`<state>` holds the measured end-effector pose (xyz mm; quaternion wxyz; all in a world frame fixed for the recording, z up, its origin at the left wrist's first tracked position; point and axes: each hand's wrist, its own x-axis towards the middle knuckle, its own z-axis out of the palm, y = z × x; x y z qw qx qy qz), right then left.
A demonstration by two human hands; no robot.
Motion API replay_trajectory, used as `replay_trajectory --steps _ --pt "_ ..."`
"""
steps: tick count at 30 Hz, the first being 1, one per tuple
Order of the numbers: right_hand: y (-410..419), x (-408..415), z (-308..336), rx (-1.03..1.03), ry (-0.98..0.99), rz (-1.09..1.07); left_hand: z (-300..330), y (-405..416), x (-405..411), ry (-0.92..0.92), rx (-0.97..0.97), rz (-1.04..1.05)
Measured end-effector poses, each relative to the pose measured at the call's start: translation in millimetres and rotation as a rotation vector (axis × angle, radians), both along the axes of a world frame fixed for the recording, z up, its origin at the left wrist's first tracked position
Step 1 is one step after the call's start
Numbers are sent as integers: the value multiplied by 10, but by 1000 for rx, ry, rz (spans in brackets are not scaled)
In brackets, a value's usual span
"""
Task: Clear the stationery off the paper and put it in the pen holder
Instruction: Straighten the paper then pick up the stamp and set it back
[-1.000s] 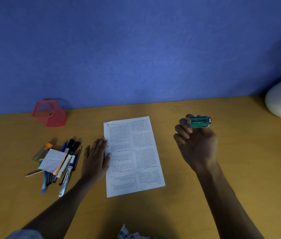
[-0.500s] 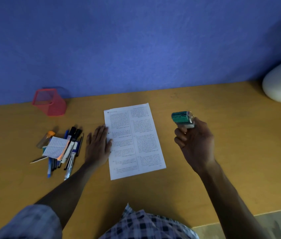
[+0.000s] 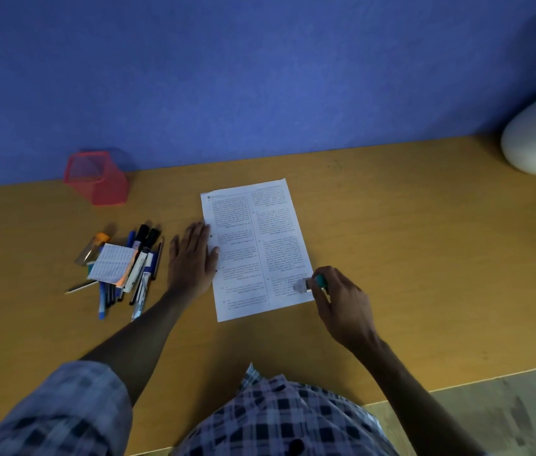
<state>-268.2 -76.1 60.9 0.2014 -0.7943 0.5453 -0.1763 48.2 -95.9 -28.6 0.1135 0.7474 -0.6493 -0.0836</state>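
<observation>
Fingers (image 3: 325,291) of my right hand (image 3: 342,304) gripped the green stapler (image 3: 309,284), which had dropped from mid-air to the paper (image 3: 253,248) at lower centre. My left hand (image 3: 191,258) stayed flat; the pen holder (image 3: 95,177) remained unfilled.

You are wearing a checked shirt (image 3: 279,419) in dark blue and white, its front filling the lower middle of the view with one dark button showing near the bottom edge. Its left sleeve (image 3: 62,409) is sitting pushed up near the elbow, leaving your forearm bare. Your right arm is showing bare too. Both hands are going without gloves.
</observation>
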Motion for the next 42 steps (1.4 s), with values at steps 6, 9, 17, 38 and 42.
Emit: replay_trajectory --steps 6,9,17,38,42 --pt "65 123 -120 -64 142 59 -5 -1 1 0 -7 -1" --pt "87 168 -168 -71 189 70 -7 5 0 5 -13 1" --pt "197 317 -253 -96 235 -20 -26 4 6 9 -16 4" --pt "269 347 -356 -182 207 -57 -4 10 23 39 44 -15" --pt "277 334 -373 -202 182 -57 1 8 27 8 113 -28"
